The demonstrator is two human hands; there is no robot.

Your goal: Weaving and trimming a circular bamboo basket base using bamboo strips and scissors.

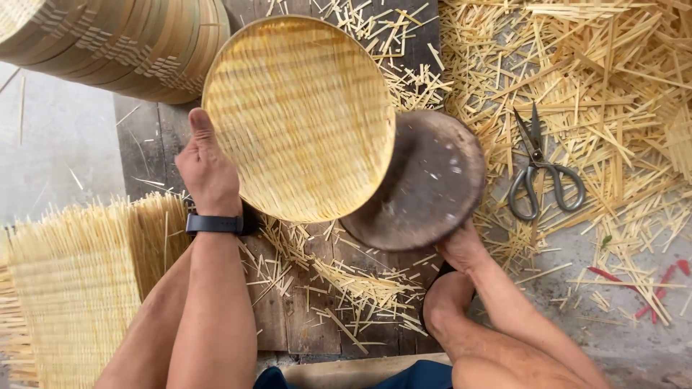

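Left hand (207,167) grips the left rim of a round woven bamboo tray (299,119), thumb up along the edge, other fingers hidden behind the weave; black wristband (214,224) on that wrist. Tray is held up over the middle of the scene, tilted toward the camera, its right edge overlapping a dark round wooden block (427,184). Right hand (461,245) sits at the block's near edge, mostly hidden under it, so can't tell if those fingers are closed or spread. Block is just right of the tray, touching or just behind it in view. Below both, dark wooden boards (303,302) w/ bamboo offcuts (346,281) scattered over them. Far right: big heap of bamboo strips (605,79), w/ grey metal shears (540,173) lying on it, well apart from both hands. Far left: stack of finished woven trays (122,43). Near left: unfinished woven mat (79,281) w/ loose strip ends, beside the left forearm.
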